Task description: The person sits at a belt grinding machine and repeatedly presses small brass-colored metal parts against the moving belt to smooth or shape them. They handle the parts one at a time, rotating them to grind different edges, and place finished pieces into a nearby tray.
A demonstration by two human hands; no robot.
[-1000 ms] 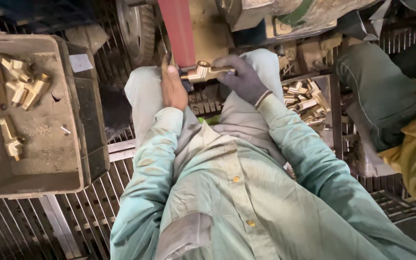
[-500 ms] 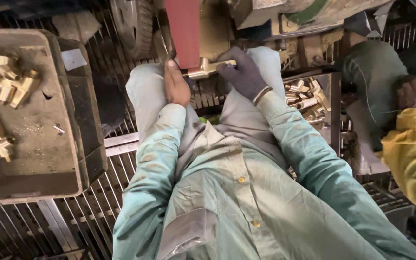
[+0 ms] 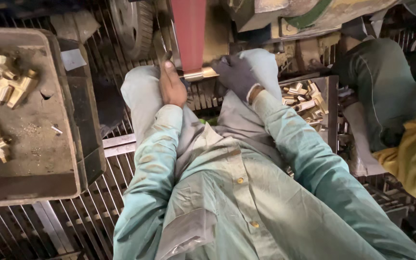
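Observation:
A small brass fitting (image 3: 199,74) is pressed against the lower end of a red sanding belt (image 3: 188,29) that runs up from between my knees. My left hand (image 3: 171,85), bare, grips the fitting's left end. On the right end is my right hand (image 3: 237,74), in a dark glove, closed around it. Both forearms wear pale green sleeves and rest over my light trousers.
A grey tray (image 3: 68,144) at the left holds several brass fittings (image 3: 8,84). More brass fittings (image 3: 306,98) lie in a bin at the right. Another person in green trousers and a yellow top (image 3: 410,144) sits at the right edge. A metal grate floor (image 3: 87,212) lies below.
The fitting and both hands have stayed at the belt. The view has shifted slightly, and the other person's hand at the right edge has left the frame.

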